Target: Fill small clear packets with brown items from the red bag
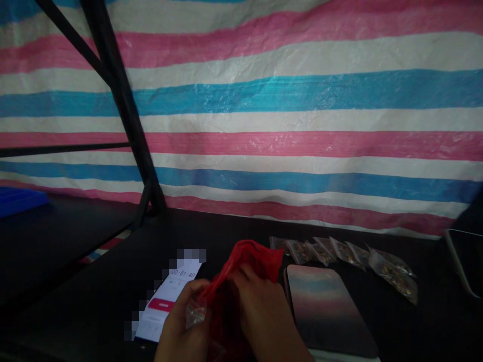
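Note:
My left hand point(184, 322) pinches a small transparent plastic bag point(195, 315) against the edge of a red plastic bag point(245, 266). My right hand point(262, 314) grips the red bag's crumpled upper part, with the fingers pressed into its folds. Much of the red bag's lower part is hidden behind my hands. Just left of my left hand, a smartphone point(166, 299) lies on the table, showing a timer and a red button. Several small bags of seeds or grains point(341, 253) lie in a row beyond my right hand.
The hands work over a black table point(94, 256). A dark slab-like device point(326, 311) with a pink-grey back lies right of my right hand. A pale-edged object point(464, 261) stands at the right edge. Behind are a striped tarpaulin point(264, 125), a black metal frame point(121, 100) and a blue tray point(18, 201).

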`<state>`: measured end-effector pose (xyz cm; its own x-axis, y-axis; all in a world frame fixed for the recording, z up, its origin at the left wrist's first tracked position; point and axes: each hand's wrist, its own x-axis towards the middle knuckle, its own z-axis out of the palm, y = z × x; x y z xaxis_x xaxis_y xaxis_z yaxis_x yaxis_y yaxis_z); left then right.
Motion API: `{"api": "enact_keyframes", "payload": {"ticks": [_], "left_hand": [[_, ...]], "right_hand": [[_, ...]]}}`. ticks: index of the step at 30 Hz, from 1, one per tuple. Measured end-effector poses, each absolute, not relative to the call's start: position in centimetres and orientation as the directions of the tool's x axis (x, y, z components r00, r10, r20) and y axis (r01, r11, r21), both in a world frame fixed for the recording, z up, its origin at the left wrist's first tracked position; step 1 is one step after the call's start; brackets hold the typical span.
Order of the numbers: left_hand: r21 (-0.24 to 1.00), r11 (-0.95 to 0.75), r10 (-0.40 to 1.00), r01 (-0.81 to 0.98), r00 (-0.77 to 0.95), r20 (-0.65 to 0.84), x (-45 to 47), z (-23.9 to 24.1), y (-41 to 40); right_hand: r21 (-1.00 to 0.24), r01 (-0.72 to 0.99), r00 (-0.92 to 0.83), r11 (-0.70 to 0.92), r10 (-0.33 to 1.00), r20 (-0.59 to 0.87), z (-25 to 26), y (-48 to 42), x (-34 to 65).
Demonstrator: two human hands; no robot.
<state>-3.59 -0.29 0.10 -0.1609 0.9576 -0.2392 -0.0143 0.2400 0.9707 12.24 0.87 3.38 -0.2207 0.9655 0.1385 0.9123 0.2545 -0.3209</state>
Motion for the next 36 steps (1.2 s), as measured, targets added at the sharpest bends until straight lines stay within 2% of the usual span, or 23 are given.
{"api": "enact_keyframes", "payload": {"ticks": [7, 16, 25, 29, 32, 36], "left_hand": [[0.97, 0.224, 0.948, -0.096, -0.21, -0.24, -3.0, 1.0, -0.2], [0.986, 0.066, 0.96, -0.155, -0.26, -0.105, -2.4, 1.2, 0.0], [0.996, 0.074, 0.963, -0.057, -0.255, -0.086, -2.5, 0.4, 0.2], [0.998, 0.047, 0.965, -0.041, -0.257, -0.056, -2.5, 0.3, 0.5], [0.995, 0.09, 0.962, -0.04, -0.256, -0.097, -2.4, 0.5, 0.5], [0.978, 0.165, 0.957, -0.123, -0.219, -0.189, -2.2, 1.0, 0.0]], "right_hand": [[-0.361, 0.902, -0.217, 0.237, 0.972, 0.095, 3.4, 1.5, 12.4], [-0.633, 0.729, -0.219, 0.26, 0.965, 0.145, 2.3, 1.5, 14.1], [-0.795, 0.58, -0.186, 0.178, 0.979, 0.083, 2.4, 0.9, 15.2], [-0.827, 0.553, -0.142, 0.107, 0.989, 0.033, 2.4, 0.8, 15.5], [-0.833, 0.542, -0.146, 0.113, 0.989, 0.039, 2.3, 0.6, 15.3], [-0.746, 0.65, -0.112, 0.148, 0.989, 0.098, 2.2, 0.1, 14.9]]}}
